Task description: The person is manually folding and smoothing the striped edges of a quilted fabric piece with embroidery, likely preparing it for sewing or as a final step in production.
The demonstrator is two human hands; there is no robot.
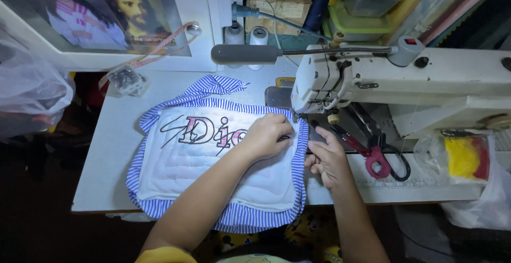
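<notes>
White tabletop (106, 135): left hand (268, 133) flattens quilted pad (213, 162), right hand (326, 156) pinches its edge.

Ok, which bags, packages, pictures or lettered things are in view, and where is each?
Framed pictures: far left, white frame.
Clear plastic bag: right table edge, yellow and red contents.
White pad: under the left hand, pink-black lettering, blue-striped trim.
Cardboard box: top centre, brown.
</notes>
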